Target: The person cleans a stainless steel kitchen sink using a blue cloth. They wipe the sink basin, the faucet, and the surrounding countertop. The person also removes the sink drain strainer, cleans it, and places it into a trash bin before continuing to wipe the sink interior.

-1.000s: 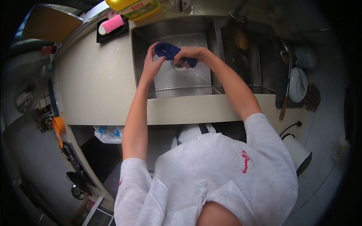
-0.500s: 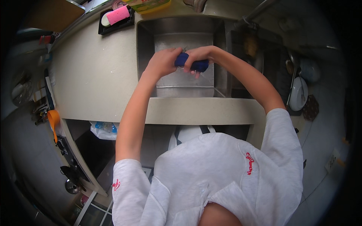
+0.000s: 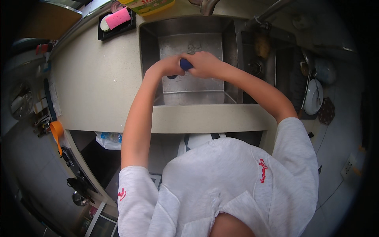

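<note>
Both my hands are closed around a bunched dark blue cloth above the left sink basin. My left hand grips one part, and a dark end pokes out below its fingers. Right beside it, my right hand is wrapped round the other part, its back turned upward. Only a short stretch of the cloth shows between the two hands; the rest is hidden in my fists. Under the hands the basin's metal floor looks wet, with a drain on its far side.
A faucet hangs over the basin's far edge. On the far left counter sits a black tray with a pink sponge, beside a yellow-green container. A second dark basin lies to the right, with a white plate beyond it.
My hands have drawn closer together, and the right has shifted its grip on the cloth. Less of the blue cloth shows now, and its right end is no longer visible.
</note>
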`<state>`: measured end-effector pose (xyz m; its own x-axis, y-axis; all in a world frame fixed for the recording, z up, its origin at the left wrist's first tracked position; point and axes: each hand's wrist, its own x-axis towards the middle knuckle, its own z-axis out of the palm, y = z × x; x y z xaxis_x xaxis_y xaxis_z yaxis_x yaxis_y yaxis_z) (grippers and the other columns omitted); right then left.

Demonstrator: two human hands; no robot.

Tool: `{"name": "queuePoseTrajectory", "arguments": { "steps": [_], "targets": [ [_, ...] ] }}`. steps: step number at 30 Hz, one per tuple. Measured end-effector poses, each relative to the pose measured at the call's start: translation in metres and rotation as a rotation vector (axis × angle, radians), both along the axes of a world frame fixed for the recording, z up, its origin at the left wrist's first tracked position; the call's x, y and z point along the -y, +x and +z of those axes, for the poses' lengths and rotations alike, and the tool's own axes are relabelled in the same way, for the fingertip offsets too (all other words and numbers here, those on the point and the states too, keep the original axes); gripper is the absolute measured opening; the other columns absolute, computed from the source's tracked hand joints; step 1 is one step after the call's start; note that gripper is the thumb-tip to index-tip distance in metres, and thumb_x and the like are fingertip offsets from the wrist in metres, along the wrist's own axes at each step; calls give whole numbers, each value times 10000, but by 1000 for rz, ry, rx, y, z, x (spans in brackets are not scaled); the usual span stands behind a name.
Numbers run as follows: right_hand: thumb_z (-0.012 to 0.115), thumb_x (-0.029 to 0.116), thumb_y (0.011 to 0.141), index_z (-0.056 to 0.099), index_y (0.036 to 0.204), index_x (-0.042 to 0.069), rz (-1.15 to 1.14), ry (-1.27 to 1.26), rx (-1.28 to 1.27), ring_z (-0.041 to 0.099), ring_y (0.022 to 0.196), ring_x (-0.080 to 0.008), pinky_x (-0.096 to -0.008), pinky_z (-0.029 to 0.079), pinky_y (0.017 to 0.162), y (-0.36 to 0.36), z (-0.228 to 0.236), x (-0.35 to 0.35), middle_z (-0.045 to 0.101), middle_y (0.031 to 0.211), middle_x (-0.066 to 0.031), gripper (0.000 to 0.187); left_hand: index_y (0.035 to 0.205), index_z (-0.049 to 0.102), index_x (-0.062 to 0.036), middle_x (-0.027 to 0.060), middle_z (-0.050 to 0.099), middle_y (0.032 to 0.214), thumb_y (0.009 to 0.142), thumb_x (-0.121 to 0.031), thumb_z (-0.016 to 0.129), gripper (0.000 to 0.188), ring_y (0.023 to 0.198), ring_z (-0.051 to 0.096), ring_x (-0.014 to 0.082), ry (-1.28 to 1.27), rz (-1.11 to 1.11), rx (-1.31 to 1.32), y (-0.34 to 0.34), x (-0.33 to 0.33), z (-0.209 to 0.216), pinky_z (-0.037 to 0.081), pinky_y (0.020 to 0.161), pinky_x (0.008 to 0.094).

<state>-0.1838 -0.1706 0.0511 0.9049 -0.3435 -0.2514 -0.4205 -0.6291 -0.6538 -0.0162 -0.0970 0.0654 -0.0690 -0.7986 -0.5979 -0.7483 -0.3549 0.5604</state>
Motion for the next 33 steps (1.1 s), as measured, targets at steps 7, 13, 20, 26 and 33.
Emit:
{"name": "queuePoseTrajectory", "arguments": {
  "steps": [7, 13, 20, 26, 33],
  "targets": [
    [510, 400, 968, 501, 955, 147, -540, 1730, -263, 357, 431, -27, -183, 274, 371, -12, -11, 27, 404, 569, 48, 254, 1339, 500, -153, 56, 504, 1336, 725, -123, 736, 658, 1329, 417, 246, -914, -42, 563, -25, -39, 3, 261, 1122, 487],
    [438, 420, 1000, 523, 1006, 129, -128, 2454, -135, 362, 407, -50, -188, 300, 351, -17, -13, -5, 411, 564, 21, 304, 1261, 530, -95, 76, 472, 1404, 729, -219, 726, 580, 1372, 382, 272, -898, -77, 634, -21, -39, 0, 266, 1128, 472],
    [573, 291, 949, 533, 959, 132, -10, 2291, -51, 351, 408, -51, -186, 285, 367, -14, 15, -18, 399, 579, 25, 164, 981, 552, -67, 146, 640, 957, 595, -168, 786, 462, 918, 636, 365, -694, -248, 398, 7, -20, 35, 532, 741, 423],
    [655, 100, 735, 568, 952, 105, 105, -215, -29, 693, 766, -306, -432, 542, 674, 11, 4, 9, 677, 792, -143, 233, 974, 590, -30, 205, 656, 800, 681, -55, 646, 299, 858, 648, 408, -173, -243, 423, -1, -3, 32, 536, 737, 460],
    [653, 181, 747, 568, 1061, 147, 234, -443, 350, 676, 669, -325, -422, 535, 561, -11, -24, 15, 654, 723, -108, 326, 927, 588, 18, 136, 622, 688, 653, -115, 644, 309, 661, 621, 250, 450, -121, -63, -1, 21, 23, 501, 653, 343]
  ]
}}
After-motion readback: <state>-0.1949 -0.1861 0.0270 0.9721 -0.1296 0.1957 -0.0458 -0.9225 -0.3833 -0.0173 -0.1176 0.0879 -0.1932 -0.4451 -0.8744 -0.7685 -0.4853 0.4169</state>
